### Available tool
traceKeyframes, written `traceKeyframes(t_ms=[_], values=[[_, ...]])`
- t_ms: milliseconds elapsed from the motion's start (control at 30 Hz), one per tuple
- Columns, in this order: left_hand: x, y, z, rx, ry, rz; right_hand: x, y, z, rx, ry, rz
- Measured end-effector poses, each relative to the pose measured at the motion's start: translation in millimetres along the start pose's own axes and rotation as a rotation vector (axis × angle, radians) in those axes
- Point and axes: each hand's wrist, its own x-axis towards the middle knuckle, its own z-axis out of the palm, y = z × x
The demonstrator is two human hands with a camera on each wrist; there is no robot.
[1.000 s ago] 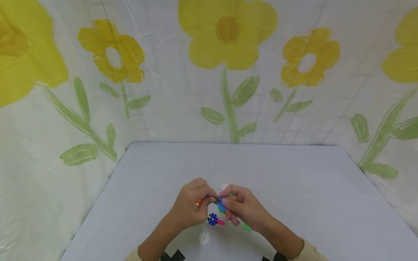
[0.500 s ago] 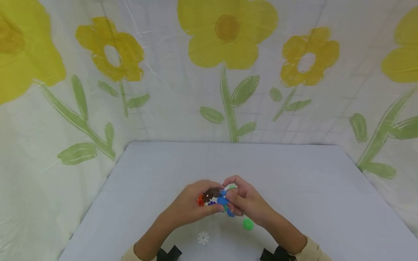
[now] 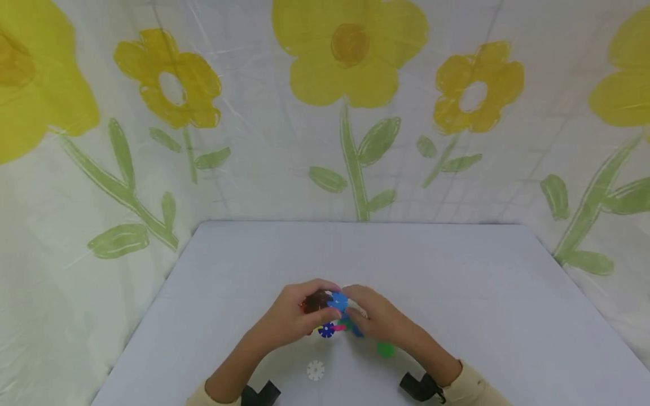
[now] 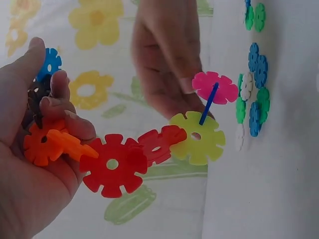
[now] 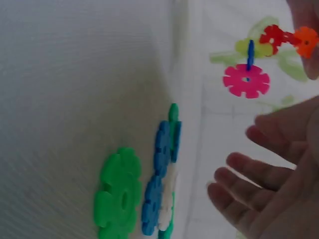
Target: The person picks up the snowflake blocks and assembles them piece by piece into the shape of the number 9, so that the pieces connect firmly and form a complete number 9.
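Observation:
My left hand (image 3: 291, 313) holds a chain of interlocking plastic flower discs. In the left wrist view its fingers curl round a dark brown disc (image 4: 36, 97) and an orange disc (image 4: 42, 144), with a blue disc (image 4: 51, 63) behind. From there hang a red disc (image 4: 112, 166), a second red one, a yellow-green disc (image 4: 199, 139), a dark blue disc (image 4: 209, 103) seen edge-on and a pink disc (image 4: 215, 87). Close to the chain is my right hand (image 3: 383, 316); its fingers are loosely bent, with nothing visible between them in the right wrist view.
Loose blue (image 4: 258, 64), green and white discs lie on the white table (image 3: 254, 254) under the hands. A white disc (image 3: 315, 370) and a green disc (image 3: 385, 349) lie nearer the body. A flower-painted sheet (image 3: 284, 146) rises behind the table.
A second ago both hands pinched at the brown and blue discs. Now the left hand's grasp is wider round the chain, and the right hand has shifted slightly left, its fingers loosened.

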Motion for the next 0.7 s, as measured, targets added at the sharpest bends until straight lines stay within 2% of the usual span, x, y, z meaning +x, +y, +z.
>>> traceKeyframes(t_ms=[133,233,367,533,700], values=[[-0.5,0.6,-1.8,-0.019,-0.01,0.014,-3.0,7,13,-0.256,-0.209,-0.119],[-0.4,0.8,-2.5,-0.009,-0.016,0.013,-5.9,3,16,-0.382,-0.278,-0.054],[-1.3,0.3,-2.1,-0.015,-0.01,0.014,-4.9,-2,17,-0.439,-0.244,0.017],[-2.1,0.8,-1.8,-0.005,0.005,0.027,-3.7,-1,16,-0.408,-0.199,0.014],[-1.4,0.4,-2.4,0.014,0.017,0.064,-3.9,0,15,-0.403,-0.194,-0.003]])
